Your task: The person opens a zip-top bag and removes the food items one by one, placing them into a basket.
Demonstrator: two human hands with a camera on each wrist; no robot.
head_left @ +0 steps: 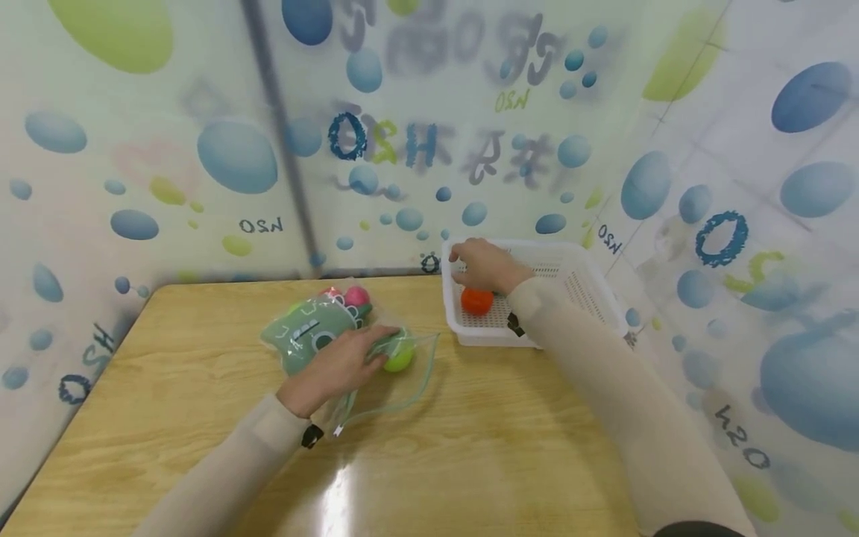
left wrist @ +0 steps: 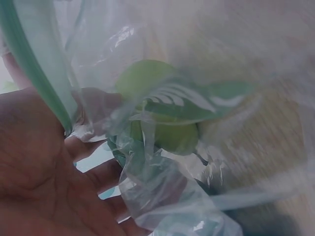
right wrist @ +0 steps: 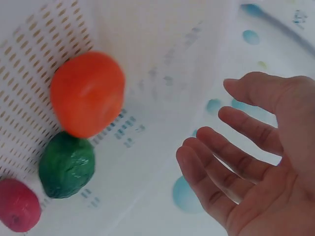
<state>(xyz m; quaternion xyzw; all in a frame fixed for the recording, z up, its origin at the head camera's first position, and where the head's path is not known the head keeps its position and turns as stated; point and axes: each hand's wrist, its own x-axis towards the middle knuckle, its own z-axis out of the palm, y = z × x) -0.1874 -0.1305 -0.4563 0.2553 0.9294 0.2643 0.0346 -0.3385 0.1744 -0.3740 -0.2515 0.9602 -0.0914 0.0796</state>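
Note:
My left hand (head_left: 341, 365) holds the mouth of a clear drawstring bag (head_left: 295, 332) printed with a green cartoon face. Inside lie a yellow-green pear (left wrist: 177, 140), a pink round item (head_left: 356, 297) and other pieces partly hidden by the print. In the left wrist view, plastic covers some fingertips. My right hand (head_left: 485, 265), fingers loosely bent and holding nothing, hovers over the left part of a white perforated basket (head_left: 496, 341). Below it are an orange-red tomato-like fruit (right wrist: 88, 93), a dark green wrinkled item (right wrist: 67, 165) and a pinkish-red round item (right wrist: 18, 205).
Both bag and basket rest on a wooden table (head_left: 201, 418), the basket near the back right. Behind and to the right stand walls (head_left: 416, 179) covered with blue and green bubble patterns. The bag's green drawstring (head_left: 403, 406) trails across the table.

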